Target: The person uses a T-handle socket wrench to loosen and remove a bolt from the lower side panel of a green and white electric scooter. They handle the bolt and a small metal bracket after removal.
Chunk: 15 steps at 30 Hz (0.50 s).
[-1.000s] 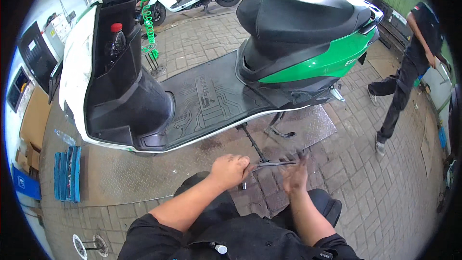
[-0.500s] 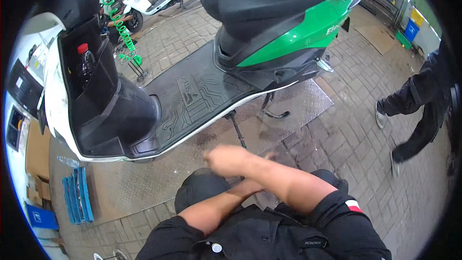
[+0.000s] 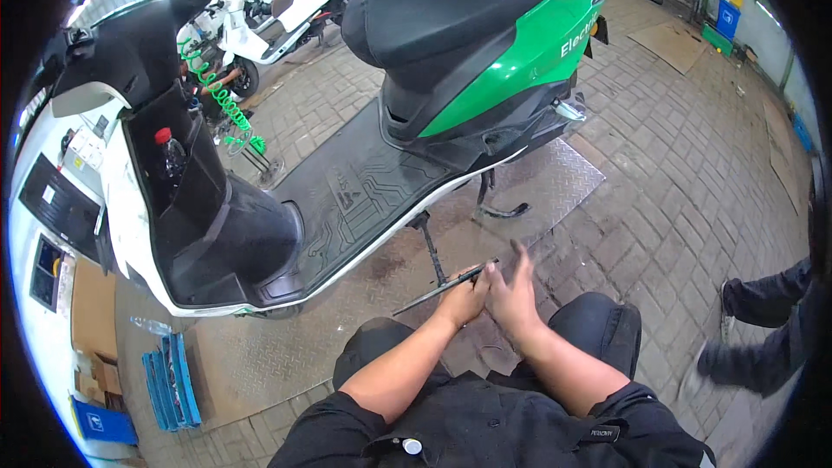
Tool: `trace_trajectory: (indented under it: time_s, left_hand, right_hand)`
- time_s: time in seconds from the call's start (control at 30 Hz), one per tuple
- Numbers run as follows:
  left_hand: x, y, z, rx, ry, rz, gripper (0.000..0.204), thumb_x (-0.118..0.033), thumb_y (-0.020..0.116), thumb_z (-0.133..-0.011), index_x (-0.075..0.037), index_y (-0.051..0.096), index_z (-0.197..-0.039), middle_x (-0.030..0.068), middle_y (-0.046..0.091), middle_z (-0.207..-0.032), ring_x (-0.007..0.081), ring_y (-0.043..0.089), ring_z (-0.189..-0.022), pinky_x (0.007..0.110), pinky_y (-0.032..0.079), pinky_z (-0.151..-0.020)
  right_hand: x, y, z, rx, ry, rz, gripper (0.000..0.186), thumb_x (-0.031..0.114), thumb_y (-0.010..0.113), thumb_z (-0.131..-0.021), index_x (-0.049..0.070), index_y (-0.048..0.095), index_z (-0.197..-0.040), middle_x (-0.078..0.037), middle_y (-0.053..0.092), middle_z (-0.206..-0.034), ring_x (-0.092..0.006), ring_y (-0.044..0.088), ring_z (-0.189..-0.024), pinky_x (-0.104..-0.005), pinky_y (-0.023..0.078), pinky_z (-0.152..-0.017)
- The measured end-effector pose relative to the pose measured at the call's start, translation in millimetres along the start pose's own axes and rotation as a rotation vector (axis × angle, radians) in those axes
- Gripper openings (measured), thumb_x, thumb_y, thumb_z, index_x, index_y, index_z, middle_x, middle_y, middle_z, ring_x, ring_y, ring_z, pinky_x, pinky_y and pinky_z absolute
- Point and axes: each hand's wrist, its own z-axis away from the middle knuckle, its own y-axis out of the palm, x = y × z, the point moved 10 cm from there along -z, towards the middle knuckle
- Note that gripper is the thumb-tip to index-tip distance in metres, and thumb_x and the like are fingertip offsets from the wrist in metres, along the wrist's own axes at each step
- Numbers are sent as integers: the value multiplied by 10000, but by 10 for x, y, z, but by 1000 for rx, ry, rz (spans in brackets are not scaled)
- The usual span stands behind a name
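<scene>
The scooter (image 3: 485, 13), black, white and green, stands side-on before me, its side stand (image 3: 429, 243) reaching down toward my hands. My left hand (image 3: 461, 299) is closed on a long, thin metal tool (image 3: 416, 301), held at a slant just beside the stand's lower end; whether the two touch I cannot tell. My right hand (image 3: 513, 299) is right against my left one at the tool's upper end, its fingers raised and apart, slightly blurred.
A blue toolbox (image 3: 169, 381) lies left on a metal plate (image 3: 260, 368). A co-worker's legs (image 3: 763, 338) are at the right. Behind the scooter are a coiled green hose (image 3: 221, 91) and parked white scooters (image 3: 299, 9). Cardboard (image 3: 91, 312) leans against the left wall.
My hands went from apart on a level tool, through crossed arms, to close together with the tool slanted. The co-worker moved toward the lower right edge.
</scene>
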Motion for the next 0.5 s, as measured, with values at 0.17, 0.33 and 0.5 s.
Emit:
trace_trajectory:
  time_s: [0.17, 0.33, 0.5]
  left_hand:
    - [212, -38, 65, 38, 178, -311, 443, -400, 350, -988, -142, 510, -1311, 248, 596, -1201, 421, 576, -1106, 472, 460, -901]
    - [100, -210, 317, 202, -58, -220, 489, -429, 324, -999, -98, 503, -1312, 220, 565, -1285, 387, 567, -1145, 432, 444, -946]
    - [512, -303, 729, 366, -40, -213, 376, -299, 442, -994, -8, 570, -1196, 147, 637, -1097, 227, 603, -995, 358, 466, -887]
  right_hand:
    - [-168, 653, 143, 323, 491, -341, 532, 312, 652, -895, -25, 496, -1275, -200, 614, -1079, -274, 597, -997, -349, 447, -905]
    - [99, 630, 136, 367, 410, -270, 409, 226, 588, -928, 7, 507, -1263, -217, 624, -1078, -293, 614, -1017, -362, 461, -921]
    - [-687, 464, -122, 91, 483, -561, 208, 88, 445, -973, 30, 483, -1169, -125, 617, -1062, -236, 625, -943, -351, 501, -817]
